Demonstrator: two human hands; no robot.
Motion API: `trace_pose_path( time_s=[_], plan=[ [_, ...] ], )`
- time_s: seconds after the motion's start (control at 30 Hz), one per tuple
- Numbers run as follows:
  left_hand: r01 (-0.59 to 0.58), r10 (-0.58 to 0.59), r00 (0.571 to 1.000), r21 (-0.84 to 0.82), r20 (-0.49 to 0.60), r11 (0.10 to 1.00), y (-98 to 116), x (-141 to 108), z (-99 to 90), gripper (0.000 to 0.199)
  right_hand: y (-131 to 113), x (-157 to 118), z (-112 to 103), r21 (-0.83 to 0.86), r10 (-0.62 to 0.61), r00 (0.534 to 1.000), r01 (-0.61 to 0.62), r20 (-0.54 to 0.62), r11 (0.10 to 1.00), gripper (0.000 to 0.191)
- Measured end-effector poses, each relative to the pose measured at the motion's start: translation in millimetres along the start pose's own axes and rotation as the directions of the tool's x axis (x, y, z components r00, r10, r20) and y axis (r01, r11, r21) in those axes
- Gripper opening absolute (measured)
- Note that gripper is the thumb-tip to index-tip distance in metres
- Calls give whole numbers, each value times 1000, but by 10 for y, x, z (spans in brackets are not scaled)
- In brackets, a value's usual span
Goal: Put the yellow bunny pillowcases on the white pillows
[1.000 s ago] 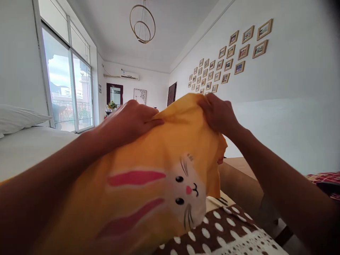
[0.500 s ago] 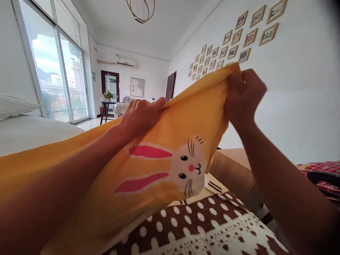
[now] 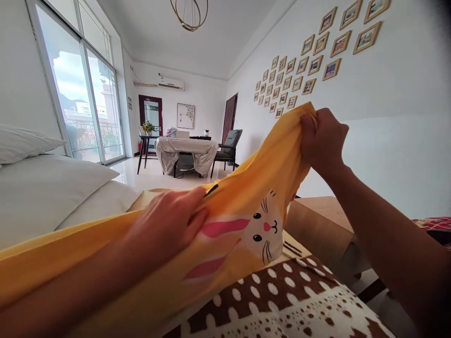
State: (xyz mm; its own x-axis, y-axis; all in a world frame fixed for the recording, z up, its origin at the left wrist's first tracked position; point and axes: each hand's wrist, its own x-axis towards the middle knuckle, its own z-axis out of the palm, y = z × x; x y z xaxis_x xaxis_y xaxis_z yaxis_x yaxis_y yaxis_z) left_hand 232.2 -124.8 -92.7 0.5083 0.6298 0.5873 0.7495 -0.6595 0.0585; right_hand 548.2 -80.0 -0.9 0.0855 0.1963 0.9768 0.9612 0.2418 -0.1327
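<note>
Yellow cloth [image 3: 260, 173]: end clutched in right hand [image 3: 326, 141]; left hand [image 3: 172, 216] laid on it, grip unclear through blur; best pulled taut.

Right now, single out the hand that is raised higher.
The right hand, closed on the peak of the yellow cloth; the left hand is lower on the same cloth.

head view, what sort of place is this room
Probably a living area or bedroom in a home: a white pillow lies at left, a brown-and-white spotted blanket spreads in front, and small framed pictures cover the right wall.
</note>
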Motion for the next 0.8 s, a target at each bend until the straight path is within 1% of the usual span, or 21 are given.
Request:
trace_pose_path(
  time_s=[0.07,0.1,0.2,0.27,0.33,0.4,0.43,0.47,0.5,0.53,0.57,0.6,0.63,0.67,0.7,0.73,0.77,0.8],
  plan=[
    [-6,15,998,133,-65,991,-157,-242,18,23,109,-3,11,-16,1,1000,-1,-1,1000,28],
    [-16,31,996,172,-82,985,-259,-348,35,24,163,-9,30,-25,-3,1000,4,5,1000,28],
    [-55,77,992,218,-95,974,-574,-604,104,25,289,-73,159,-69,14,1000,-12,27,998,26],
    [-57,88,989,252,-115,966,-745,-704,137,25,312,-171,292,-111,74,993,-63,94,992,23],
    [3,42,989,305,-141,952,-887,-719,117,26,285,-303,415,-142,121,973,-94,196,985,19],
    [104,-52,987,352,-153,930,-1023,-636,12,25,232,-422,478,-115,79,938,-42,337,992,16],
    [150,-98,983,373,-155,916,-1093,-560,-71,25,204,-458,476,-78,36,923,-6,384,997,15],
    [180,-132,980,389,-148,903,-1163,-464,-171,24,179,-470,451,-44,1,919,18,395,999,14],
    [193,-149,979,405,-138,893,-1230,-353,-279,24,155,-457,408,-24,-15,928,26,373,999,14],
    [192,-149,980,419,-134,887,-1288,-230,-389,24,132,-422,352,-17,-9,950,15,311,1000,14],
    [191,-144,979,416,-142,889,-1333,-101,-493,25,108,-372,291,-21,23,978,-19,206,1000,17],
    [200,-146,975,392,-165,898,-1362,27,-584,25,84,-316,234,-23,66,994,-64,89,998,21],
    [227,-167,967,348,-194,910,-1371,148,-661,26,63,-264,188,-16,102,995,-102,7,995,24],
    [269,-207,952,296,-226,917,-1360,253,-721,27,48,-221,157,-2,126,992,-126,-19,992,26],
    [315,-254,934,245,-252,917,-1332,336,-766,30,44,-194,143,16,138,990,-138,7,990,28],
    [355,-296,917,208,-269,911,-1288,393,-801,32,56,-183,145,29,140,988,-142,65,989,28],
    [376,-317,907,196,-278,906,-1233,423,-829,33,86,-188,160,32,138,982,-144,128,989,27],
    [377,-313,907,211,-281,902,-1171,426,-855,33,134,-206,185,28,141,975,-147,169,989,26]
  ],
)
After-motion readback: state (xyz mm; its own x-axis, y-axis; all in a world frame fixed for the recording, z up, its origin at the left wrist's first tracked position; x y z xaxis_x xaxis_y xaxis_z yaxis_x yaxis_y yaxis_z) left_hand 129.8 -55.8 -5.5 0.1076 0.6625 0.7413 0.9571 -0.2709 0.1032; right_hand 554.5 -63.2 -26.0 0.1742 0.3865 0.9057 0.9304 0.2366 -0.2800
